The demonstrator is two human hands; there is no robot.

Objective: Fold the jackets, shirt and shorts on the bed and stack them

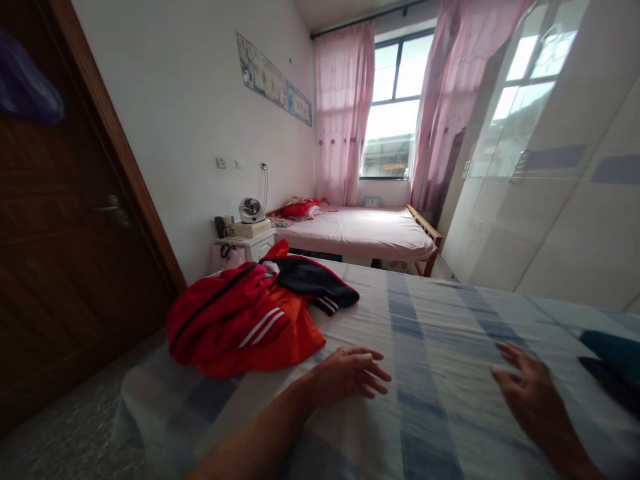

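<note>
My left hand (350, 377) hovers over the checked bed sheet (435, 347), fingers apart and holding nothing. Just beyond it, to the left, lies a heap of clothes: a red jacket (225, 310) with white stripes, an orange garment (295, 333) under it and a dark sleeve (320, 283) with white cuff stripes. On the right, my right hand (527, 387) is also over the sheet, its fingers spread and nothing in them. A dark teal cloth item (613, 353) rests on the bed beyond my right hand, cut off by the picture's edge.
A second bed (355, 230) with a pink sheet stands under the window. Beside it, a small fan (251, 210) sits on a white nightstand (260, 247). A wooden door (65, 220) is at the left; a glossy white wardrobe (550, 227) lines the right.
</note>
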